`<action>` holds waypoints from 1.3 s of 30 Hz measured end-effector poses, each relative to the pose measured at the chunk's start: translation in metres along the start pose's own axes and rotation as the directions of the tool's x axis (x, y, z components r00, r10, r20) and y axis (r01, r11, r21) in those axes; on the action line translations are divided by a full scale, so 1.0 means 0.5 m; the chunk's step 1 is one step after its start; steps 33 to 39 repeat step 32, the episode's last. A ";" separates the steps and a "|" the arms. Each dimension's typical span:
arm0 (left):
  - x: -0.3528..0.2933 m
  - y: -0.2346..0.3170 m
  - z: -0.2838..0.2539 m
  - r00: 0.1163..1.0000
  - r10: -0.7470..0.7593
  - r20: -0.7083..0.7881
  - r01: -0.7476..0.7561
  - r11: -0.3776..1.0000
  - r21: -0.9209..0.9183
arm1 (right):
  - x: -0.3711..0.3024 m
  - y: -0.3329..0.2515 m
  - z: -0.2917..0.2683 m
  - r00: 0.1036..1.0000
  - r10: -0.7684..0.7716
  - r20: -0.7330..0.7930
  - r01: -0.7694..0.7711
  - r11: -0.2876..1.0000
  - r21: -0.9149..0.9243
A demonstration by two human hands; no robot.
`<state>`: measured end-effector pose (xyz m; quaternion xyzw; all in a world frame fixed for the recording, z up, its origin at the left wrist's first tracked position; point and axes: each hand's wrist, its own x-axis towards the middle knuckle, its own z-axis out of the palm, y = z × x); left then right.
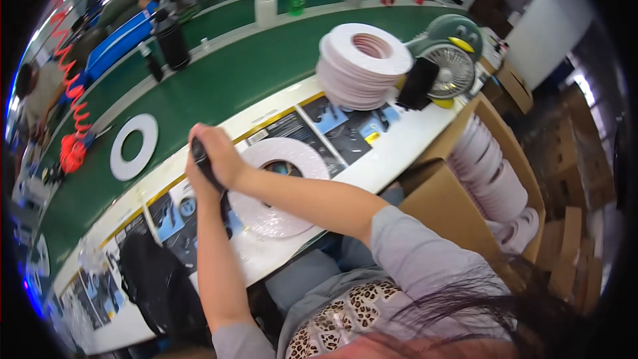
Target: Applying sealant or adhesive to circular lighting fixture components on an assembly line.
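Observation:
My left hand (197, 171) and my right hand (223, 154) are together above the bench's far edge. Both are closed around a black, elongated object (202, 161); its kind is mostly hidden by my fingers. Below my right forearm lies a flat white ring (299, 157) with a glossy, film-like surface, partly covered by the arm. Another white ring (135, 147) lies on the green conveyor belt (219, 70), left of my hands. A tall stack of white rings (364, 70) stands on the bench to the right.
An open cardboard box (448, 209) full of white rings stands at my right. By the stack are a small fan (453, 70) and a black item (418, 84). A black bag (156, 279) lies at left. Bottles (266, 6), blue trays (119, 43) and people are across the belt; a red coiled hose (72, 93) hangs left.

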<state>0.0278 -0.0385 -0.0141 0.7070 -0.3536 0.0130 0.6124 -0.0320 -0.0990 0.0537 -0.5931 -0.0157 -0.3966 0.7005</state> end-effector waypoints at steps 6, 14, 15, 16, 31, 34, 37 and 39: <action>-0.005 0.032 0.018 0.999 -0.015 -0.050 0.014 1.000 -0.021 | -0.005 -0.003 -0.008 0.991 0.135 -0.026 -0.132 0.987 0.096; -0.003 0.011 0.008 0.994 0.093 -0.051 -0.089 0.992 0.087 | -0.004 -0.030 -0.019 0.987 0.160 -0.026 -0.154 0.974 0.168; -0.001 -0.009 0.004 0.995 0.095 -0.025 -0.088 0.976 0.197 | -0.003 -0.035 -0.018 0.987 0.161 -0.029 -0.153 0.972 0.179; -0.002 -0.029 -0.001 0.996 0.092 0.001 -0.088 0.948 0.305 | -0.001 -0.039 -0.017 0.986 0.162 -0.032 -0.153 0.970 0.190; -0.001 -0.020 -0.001 0.988 -0.069 -0.137 0.094 0.978 0.188 | 0.014 -0.049 -0.047 0.972 0.232 0.024 -0.233 0.956 0.178; -0.005 -0.009 -0.003 0.985 -0.116 -0.129 0.136 0.978 0.160 | 0.011 -0.046 -0.052 0.971 0.232 0.061 -0.239 0.956 0.171; -0.005 -0.009 -0.003 0.985 -0.116 -0.129 0.136 0.978 0.160 | 0.011 -0.046 -0.052 0.971 0.232 0.061 -0.239 0.956 0.171; -0.005 -0.009 -0.003 0.985 -0.116 -0.129 0.136 0.978 0.160 | 0.011 -0.046 -0.052 0.971 0.232 0.061 -0.239 0.956 0.171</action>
